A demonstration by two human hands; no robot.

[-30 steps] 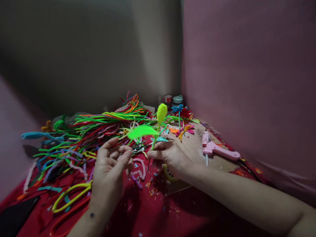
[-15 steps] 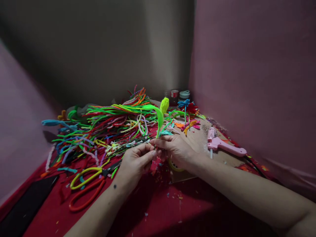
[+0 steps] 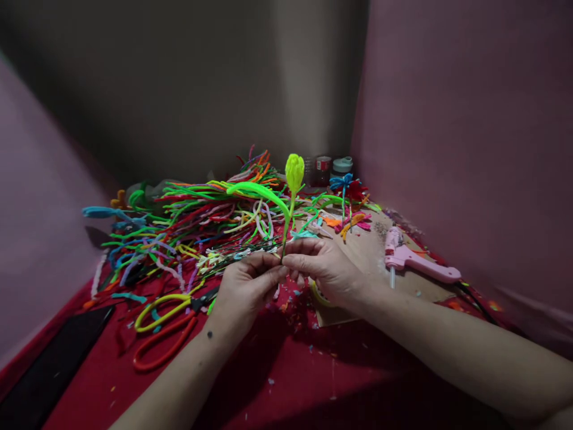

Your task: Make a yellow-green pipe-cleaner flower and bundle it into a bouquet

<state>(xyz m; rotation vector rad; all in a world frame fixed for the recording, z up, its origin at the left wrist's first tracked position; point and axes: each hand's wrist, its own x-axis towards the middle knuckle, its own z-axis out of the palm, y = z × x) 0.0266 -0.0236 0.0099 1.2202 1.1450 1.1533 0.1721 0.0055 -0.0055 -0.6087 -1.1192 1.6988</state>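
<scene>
Between both hands stands a pipe cleaner flower (image 3: 294, 172), upright, with a yellow-green bud on top and a long green leaf (image 3: 259, 191) arching to the left. My left hand (image 3: 246, 285) pinches the lower end of its stem between thumb and fingers. From the other side my right hand (image 3: 324, 269) grips the stem just above, thumb against forefinger. The lowest part of the stem is hidden by the fingers. Behind the hands lies a bundle of thin stems with small white buds (image 3: 215, 258).
A heap of coloured pipe cleaners (image 3: 201, 209) spreads behind and to the left. Scissors (image 3: 165, 352) with red and yellow handles lie front left, near a black flat object (image 3: 58, 352). On cardboard (image 3: 367, 251) at the right rest a pink glue gun (image 3: 421, 264) and finished-looking flowers (image 3: 342, 184).
The flower has turned between my fingers: its leaf now reaches further left and the bud stands straighter. The whole view has shifted slightly. Both hands keep their pinch on the stem.
</scene>
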